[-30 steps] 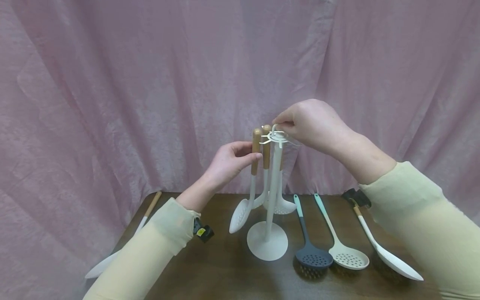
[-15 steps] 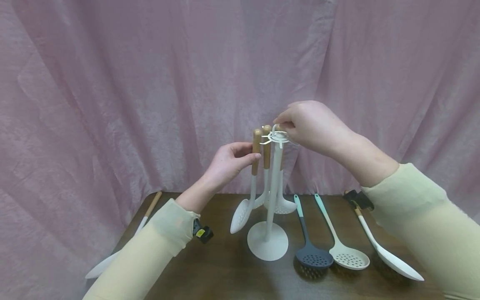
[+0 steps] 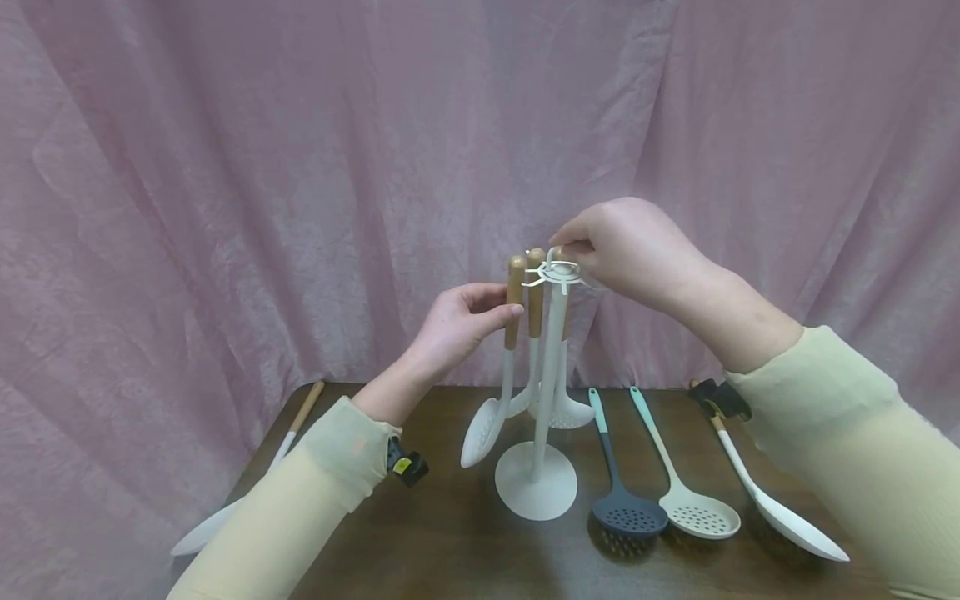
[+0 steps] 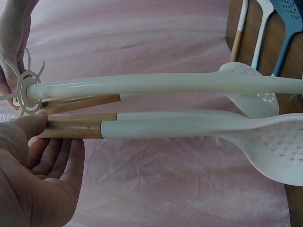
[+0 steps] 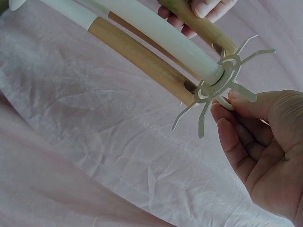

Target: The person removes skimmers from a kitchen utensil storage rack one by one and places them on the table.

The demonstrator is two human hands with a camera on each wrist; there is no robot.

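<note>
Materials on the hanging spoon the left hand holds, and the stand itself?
Slotted spoon: handle end looks like wood, tan with faint grain and a matte finish; the rest is white and smooth, likely plastic or silicone. Stand: glossy white, probably plastic or coated metal. Its thin hook ring looks stamped.

Both hands raised, left [image 3: 457, 321] and right [image 3: 626, 250] (fingers curled, pinching)

Right hand [image 3: 630, 250] a touch higher on the rack's top ring [image 3: 558, 271]; little else different.
</note>
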